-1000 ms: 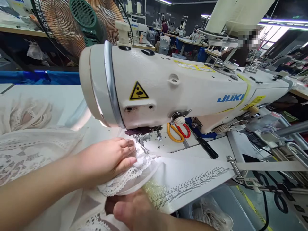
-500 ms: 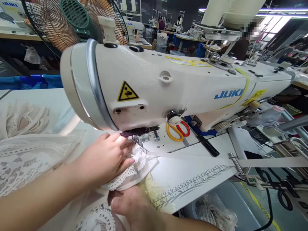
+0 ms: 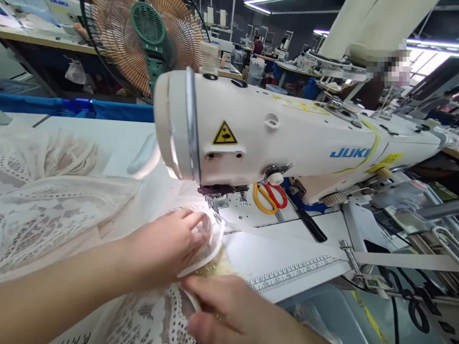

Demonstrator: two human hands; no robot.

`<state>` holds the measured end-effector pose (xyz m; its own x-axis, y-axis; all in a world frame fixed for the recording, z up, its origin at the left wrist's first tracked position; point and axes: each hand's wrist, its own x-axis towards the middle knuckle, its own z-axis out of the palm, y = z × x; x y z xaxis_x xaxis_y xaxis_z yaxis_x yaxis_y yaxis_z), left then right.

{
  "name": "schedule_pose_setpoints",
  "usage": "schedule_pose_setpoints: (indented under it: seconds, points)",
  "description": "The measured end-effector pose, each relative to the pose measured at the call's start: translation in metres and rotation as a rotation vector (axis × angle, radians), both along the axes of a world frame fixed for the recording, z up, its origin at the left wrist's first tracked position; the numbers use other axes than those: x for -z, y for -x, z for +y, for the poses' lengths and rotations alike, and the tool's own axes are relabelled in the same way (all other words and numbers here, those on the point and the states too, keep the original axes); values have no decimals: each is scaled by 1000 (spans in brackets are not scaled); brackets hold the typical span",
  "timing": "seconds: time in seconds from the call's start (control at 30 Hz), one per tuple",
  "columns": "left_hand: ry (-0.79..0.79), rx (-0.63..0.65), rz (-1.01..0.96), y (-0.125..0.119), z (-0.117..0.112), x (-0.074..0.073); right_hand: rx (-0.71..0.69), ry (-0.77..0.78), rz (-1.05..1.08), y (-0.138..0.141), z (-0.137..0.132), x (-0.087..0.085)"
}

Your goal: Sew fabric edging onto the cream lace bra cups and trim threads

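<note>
A white sewing machine (image 3: 236, 114) stands in front of me, its needle area (image 3: 215, 200) at the front end. White lace fabric (image 3: 215, 239) with a narrow pale band along its edge runs up to the presser foot. My left hand (image 3: 172, 243) is closed, fingers curled on the lace just in front of the foot. Nearer to me, my right hand (image 3: 233, 306) pinches the fabric's edge between thumb and fingers. More lace fabric (image 3: 143, 315) hangs below my left wrist. The needle tip is hidden.
Scissors with yellow and red handles (image 3: 265, 198) and a black-handled tool (image 3: 311, 224) lie beside the machine. A printed ruler (image 3: 297, 272) crosses the table. Piled lace (image 3: 60, 210) lies left. A fan (image 3: 148, 28) stands behind, and a plastic bin (image 3: 333, 301) below right.
The view has swung left, so the machine appears farther right. My left hand has drawn back slightly from the presser foot, and the banded lace edge is now curved up beside its fingers.
</note>
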<state>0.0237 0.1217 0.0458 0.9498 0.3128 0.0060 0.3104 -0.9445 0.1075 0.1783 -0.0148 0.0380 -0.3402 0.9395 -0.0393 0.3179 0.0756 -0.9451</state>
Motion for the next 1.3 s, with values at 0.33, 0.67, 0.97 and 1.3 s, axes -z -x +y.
schedule_pose_setpoints:
  seconds: [0.33, 0.67, 0.97, 1.3]
  points:
    - [-41, 5, -315, 19, -30, 46, -18, -591, -955, -48, 42, 9]
    - [71, 270, -613, 27, -3, 47, -50, -717, -891, -46, 39, 24]
    - [-40, 128, -410, 18, -15, 45, 56, -696, -932, -34, 27, 31]
    - [2, 293, -465, 14, 20, 42, 17, -558, -979, -26, 32, 21]
